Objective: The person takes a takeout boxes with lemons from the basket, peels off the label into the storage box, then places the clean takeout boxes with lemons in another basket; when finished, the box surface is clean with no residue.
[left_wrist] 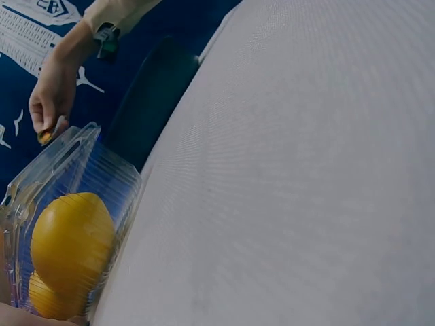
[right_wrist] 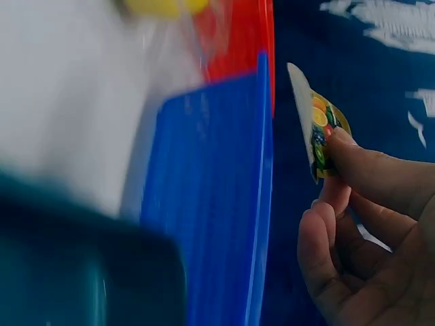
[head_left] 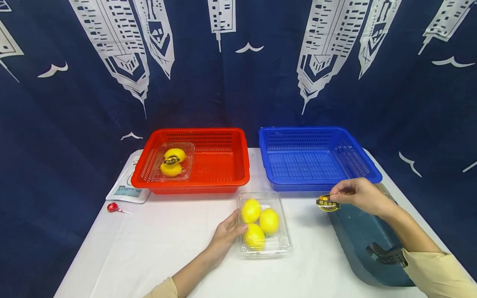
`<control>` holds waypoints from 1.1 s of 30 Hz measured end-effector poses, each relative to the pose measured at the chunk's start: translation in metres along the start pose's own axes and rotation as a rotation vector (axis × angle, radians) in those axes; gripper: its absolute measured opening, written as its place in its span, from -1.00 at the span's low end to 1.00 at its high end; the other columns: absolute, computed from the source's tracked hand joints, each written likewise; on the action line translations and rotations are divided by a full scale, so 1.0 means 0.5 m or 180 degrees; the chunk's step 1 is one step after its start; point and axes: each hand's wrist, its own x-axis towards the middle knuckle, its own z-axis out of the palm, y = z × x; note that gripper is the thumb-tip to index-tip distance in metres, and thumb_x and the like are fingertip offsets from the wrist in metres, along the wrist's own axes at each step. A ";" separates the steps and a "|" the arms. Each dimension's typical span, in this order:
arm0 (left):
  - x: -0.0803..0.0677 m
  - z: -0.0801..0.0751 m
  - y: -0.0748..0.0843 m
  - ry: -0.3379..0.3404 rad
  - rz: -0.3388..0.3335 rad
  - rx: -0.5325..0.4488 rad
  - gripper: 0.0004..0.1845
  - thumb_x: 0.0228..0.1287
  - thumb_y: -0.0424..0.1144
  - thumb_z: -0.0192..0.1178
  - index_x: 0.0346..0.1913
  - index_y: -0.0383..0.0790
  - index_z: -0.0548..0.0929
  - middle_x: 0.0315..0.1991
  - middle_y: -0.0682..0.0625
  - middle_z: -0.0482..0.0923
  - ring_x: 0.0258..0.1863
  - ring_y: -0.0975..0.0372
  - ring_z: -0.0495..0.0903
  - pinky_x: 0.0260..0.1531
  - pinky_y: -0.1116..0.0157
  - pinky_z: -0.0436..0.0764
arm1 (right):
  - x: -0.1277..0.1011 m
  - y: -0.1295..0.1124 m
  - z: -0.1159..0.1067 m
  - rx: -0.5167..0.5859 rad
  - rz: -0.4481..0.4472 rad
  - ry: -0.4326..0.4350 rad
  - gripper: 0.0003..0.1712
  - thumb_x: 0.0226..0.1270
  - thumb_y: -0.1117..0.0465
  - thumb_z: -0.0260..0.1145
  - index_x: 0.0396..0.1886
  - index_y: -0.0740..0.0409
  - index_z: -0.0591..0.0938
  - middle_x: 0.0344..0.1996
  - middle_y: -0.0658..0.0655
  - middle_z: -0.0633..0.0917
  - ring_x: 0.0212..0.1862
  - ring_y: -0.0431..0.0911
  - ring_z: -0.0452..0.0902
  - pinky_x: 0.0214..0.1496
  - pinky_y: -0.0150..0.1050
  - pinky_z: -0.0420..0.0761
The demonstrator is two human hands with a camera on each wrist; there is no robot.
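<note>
Three lemons [head_left: 259, 222] fill the box [head_left: 265, 244] our relaxed left hand [head_left: 228, 232] touches, while our right hand [head_left: 359, 195] pinches a sticker [head_left: 327, 203].

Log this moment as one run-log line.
left hand: rests on clear clamshell of three lemons | right hand: pinches sticker | blue basket: empty | red basket: one labelled clamshell

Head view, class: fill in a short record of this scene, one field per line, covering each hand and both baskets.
Left hand: rests against the clear box holding three lemons
Right hand: pinches a round sticker
Red basket: holds a closed clear pack of lemons bearing a sticker
Blue basket: nothing visible inside
Surface: white table
</note>
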 end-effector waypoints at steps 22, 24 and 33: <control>-0.003 0.002 0.004 -0.0037 -0.0024 -0.0010 -0.14 0.35 -0.20 0.18 0.51 -0.43 -0.06 0.56 -0.26 -0.16 0.56 -0.07 -0.14 0.48 0.15 0.04 | -0.015 0.196 -0.045 -0.1112 0.0357 0.0425 -0.88 0.09 0.20 0.48 -0.52 0.13 0.72 -0.57 -0.06 0.70 -0.52 -0.36 0.40 -0.50 -0.41 0.39; -0.003 0.002 0.004 -0.0040 -0.0012 -0.0011 -0.14 0.35 -0.19 0.18 0.51 -0.43 -0.06 0.56 -0.26 -0.15 0.56 -0.07 -0.13 0.48 0.14 0.04 | -0.012 0.207 -0.040 -0.1115 0.0294 0.0469 -0.88 0.07 0.23 0.48 -0.54 0.16 0.71 -0.58 -0.03 0.71 -0.53 -0.35 0.41 -0.53 -0.39 0.39; -0.002 0.003 0.005 -0.0039 -0.0028 -0.0010 -0.13 0.34 -0.19 0.18 0.52 -0.42 -0.06 0.56 -0.28 -0.15 0.55 -0.08 -0.13 0.48 0.14 0.05 | 0.005 0.243 -0.017 -0.1331 0.0109 0.0708 -0.87 -0.02 0.35 0.50 -0.61 0.17 0.68 -0.64 -0.01 0.69 -0.53 -0.27 0.49 -0.52 -0.28 0.44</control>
